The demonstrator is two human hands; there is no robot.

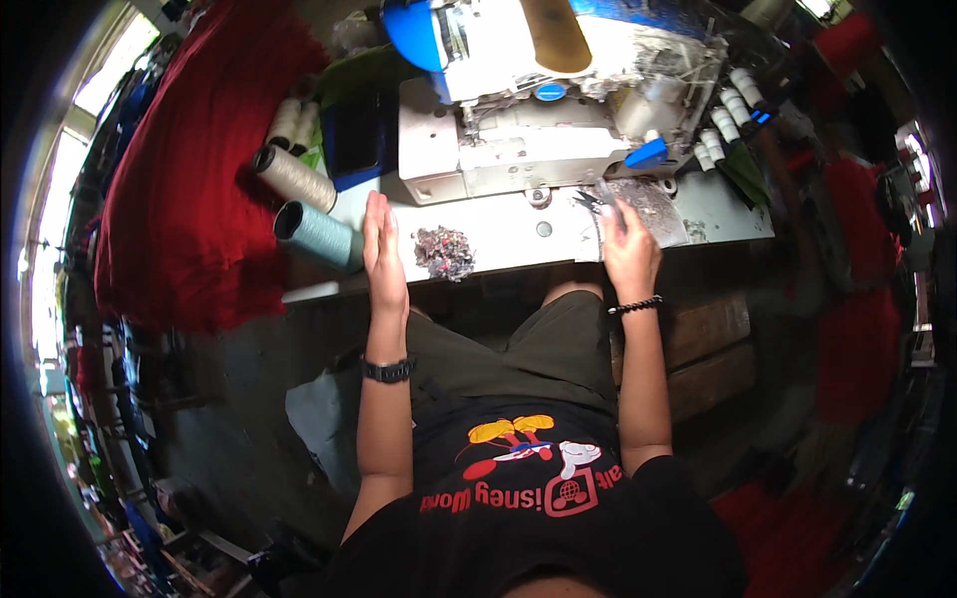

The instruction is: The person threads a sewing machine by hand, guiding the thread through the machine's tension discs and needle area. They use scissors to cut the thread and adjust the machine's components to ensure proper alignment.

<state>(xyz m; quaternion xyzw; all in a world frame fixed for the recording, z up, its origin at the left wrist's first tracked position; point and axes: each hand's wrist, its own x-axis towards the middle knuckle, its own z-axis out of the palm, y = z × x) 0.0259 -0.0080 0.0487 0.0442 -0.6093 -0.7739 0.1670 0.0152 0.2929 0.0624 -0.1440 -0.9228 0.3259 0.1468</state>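
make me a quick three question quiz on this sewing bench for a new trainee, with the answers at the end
1. Multiple choice: which thing sits on the white tabletop just to the right of the left hand?
a) a white thread cone
b) a pile of fibre scraps
c) a folded red cloth
2. True or false: the right hand has a beaded bracelet at its wrist.
3. Fill in the colour: the thread cone nearest the left hand is ____.

Key: 1. b; 2. true; 3. blue-green.
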